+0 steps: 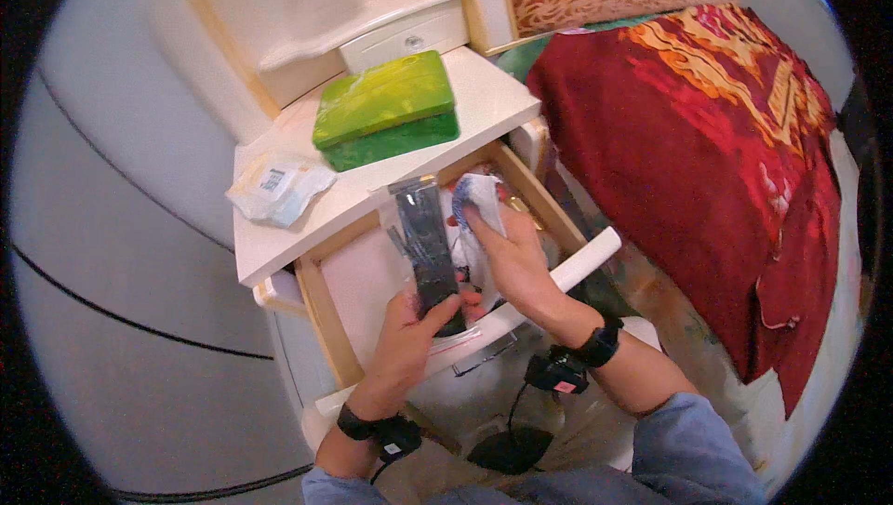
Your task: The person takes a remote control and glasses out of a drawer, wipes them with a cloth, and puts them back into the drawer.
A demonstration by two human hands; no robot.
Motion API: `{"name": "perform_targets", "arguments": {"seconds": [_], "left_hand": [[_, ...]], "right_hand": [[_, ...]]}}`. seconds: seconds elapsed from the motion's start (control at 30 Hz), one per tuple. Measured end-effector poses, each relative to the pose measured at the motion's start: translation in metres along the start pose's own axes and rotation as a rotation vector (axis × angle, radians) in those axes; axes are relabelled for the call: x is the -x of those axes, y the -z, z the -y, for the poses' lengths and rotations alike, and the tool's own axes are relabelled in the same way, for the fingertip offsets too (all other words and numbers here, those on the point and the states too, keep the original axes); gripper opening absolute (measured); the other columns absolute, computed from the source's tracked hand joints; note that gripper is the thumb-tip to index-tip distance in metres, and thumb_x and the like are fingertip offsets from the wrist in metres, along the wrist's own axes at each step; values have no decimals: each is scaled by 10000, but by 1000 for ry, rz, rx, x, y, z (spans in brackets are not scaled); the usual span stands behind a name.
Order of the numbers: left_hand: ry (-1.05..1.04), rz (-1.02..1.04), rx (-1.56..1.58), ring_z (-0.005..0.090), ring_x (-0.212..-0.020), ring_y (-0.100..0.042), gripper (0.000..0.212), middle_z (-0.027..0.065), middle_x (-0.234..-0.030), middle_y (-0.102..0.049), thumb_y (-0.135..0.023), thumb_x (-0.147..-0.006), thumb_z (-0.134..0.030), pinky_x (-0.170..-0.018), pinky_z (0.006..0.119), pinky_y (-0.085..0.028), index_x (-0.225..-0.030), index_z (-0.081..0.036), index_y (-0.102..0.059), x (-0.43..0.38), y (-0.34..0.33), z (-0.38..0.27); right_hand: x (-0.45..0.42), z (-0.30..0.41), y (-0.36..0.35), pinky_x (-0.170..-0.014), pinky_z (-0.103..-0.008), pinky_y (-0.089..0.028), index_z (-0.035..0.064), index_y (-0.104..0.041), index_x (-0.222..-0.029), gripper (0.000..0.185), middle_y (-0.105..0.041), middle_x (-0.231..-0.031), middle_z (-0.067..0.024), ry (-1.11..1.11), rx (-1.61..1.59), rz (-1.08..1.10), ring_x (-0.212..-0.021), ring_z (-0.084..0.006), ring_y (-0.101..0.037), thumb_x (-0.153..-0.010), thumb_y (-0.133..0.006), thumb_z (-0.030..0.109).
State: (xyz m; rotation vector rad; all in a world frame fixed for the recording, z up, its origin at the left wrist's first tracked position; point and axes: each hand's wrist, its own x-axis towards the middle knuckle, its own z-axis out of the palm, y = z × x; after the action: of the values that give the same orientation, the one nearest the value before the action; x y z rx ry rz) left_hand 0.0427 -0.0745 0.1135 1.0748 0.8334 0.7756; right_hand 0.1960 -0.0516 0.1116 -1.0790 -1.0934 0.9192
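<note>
My left hand (418,323) grips the lower end of a dark, flat item in a clear plastic sleeve (427,240); what the sleeve holds cannot be made out. Beside it, my right hand (513,247) pinches a white and blue cloth (478,194), with the thumb on top. Both hands are over a pulled-out wooden drawer (356,275) of a white dressing table. Pale lining shows in the drawer's left part. Small red and gold items (520,205) lie at its right, partly hidden behind my right hand.
On the white tabletop (488,97) stands a green box (387,111), with a crumpled white plastic packet (282,187) to its left. A small drawer (404,41) sits behind. At the right hangs a dark red patterned cloth (684,156). Black cables (139,320) run along the left.
</note>
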Motion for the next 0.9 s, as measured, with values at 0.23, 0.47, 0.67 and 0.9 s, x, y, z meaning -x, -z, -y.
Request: {"name": "perform_targets", "arguments": {"seconds": [0.23,0.47,0.67,0.9], "left_hand": [[223,14,117,175,-811,-599,283,110,-946,-634,-542,-887,-245,-672,306,-505,-1066,-28,-514,-6,4,-18],[580,-95,-59,126,-726,-569,237,33,-893,-619,-597,-852,-299,-615,271,-476,-933,-79,-563,-36,38,-11],[618,-23,-138,137,-781,-561,229,16,-900,-594,-620,-841,-275,-692,285,-478,-969,-91,-573,-77,44,10],[565,203,-60,204,-974,-575,292,51,-1097,-579,-612,-847,-184,-857,386,-490,-1087,-37,-535,-130,50,63]], "right_hand": [[-20,27,37,-648,-274,-405,-2,-566,-1018,229,-583,-829,-40,80,133,-374,-696,-114,-481,-921,-452,172],[-35,29,63,-519,-209,-322,37,-606,-896,298,-484,-660,16,209,-215,-621,-581,-58,-428,-931,-471,300],[-33,22,59,-596,-227,-378,19,-584,-956,221,-549,-792,26,152,-150,-495,-689,-52,-445,-932,-472,208],[-28,14,42,-847,-344,-424,-14,-522,-1137,353,-602,-1023,-180,104,41,-300,-928,-292,-579,-907,-462,248]]}}
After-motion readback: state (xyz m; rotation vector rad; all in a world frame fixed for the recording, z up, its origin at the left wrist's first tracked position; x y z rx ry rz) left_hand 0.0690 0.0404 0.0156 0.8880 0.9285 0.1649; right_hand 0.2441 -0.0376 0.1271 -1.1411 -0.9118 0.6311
